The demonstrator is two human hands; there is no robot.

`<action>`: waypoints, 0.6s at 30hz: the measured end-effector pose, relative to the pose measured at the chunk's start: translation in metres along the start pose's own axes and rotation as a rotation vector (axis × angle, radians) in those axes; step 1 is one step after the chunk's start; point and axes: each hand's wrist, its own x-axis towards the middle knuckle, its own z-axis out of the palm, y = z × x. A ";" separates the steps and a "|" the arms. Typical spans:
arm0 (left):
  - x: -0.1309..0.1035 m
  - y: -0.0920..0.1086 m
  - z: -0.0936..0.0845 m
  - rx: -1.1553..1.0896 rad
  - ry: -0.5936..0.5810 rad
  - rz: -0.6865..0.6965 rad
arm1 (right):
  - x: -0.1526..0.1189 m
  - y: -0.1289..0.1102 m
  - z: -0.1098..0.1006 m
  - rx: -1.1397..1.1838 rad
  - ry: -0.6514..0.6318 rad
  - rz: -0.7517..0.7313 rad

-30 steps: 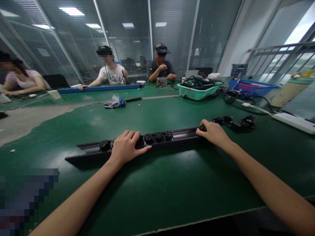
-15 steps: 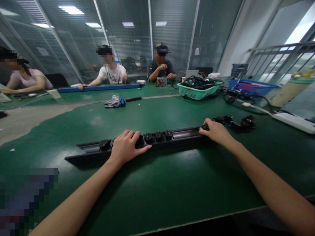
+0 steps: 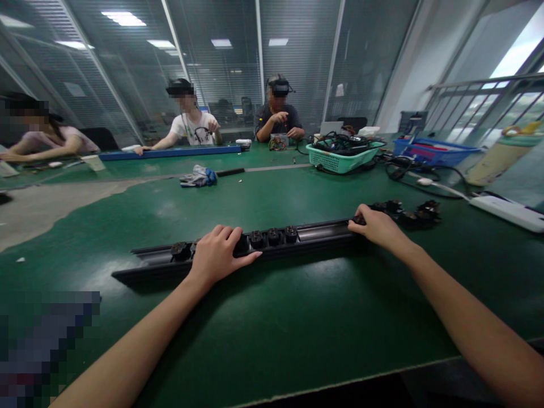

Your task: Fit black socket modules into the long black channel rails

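Observation:
A long black channel (image 3: 325, 232) lies slantwise on the green table, its trough facing up. Several round black socket modules (image 3: 273, 236) sit in its middle, and one more black module (image 3: 180, 250) sits toward the left end. My left hand (image 3: 216, 255) is wrapped over the channel left of the middle, thumb along the near wall, covering part of the row. At the channel's right end, my right hand (image 3: 376, 226) pinches a small black socket module (image 3: 359, 217), mostly hidden by the fingers. More loose black modules (image 3: 425, 213) lie just beyond that hand.
Farther back stand a green basket (image 3: 340, 161) of cables and a blue basket (image 3: 442, 153). A white power strip (image 3: 508, 211) lies at right with its cord. Gloves (image 3: 199, 176) rest mid-table. Several people sit across the table, one touching a long blue bar (image 3: 178, 152).
My right hand has shifted slightly to the right at the channel's end. My left hand and the channel have stayed in place. A person across the table has raised a hand.

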 end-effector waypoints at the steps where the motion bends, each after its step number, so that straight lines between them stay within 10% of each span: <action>1: 0.000 0.000 0.000 -0.001 0.001 0.002 | 0.000 0.001 0.000 -0.001 -0.001 0.000; 18: 0.000 0.000 -0.001 0.011 -0.018 -0.002 | 0.006 0.018 -0.001 -0.052 -0.067 0.021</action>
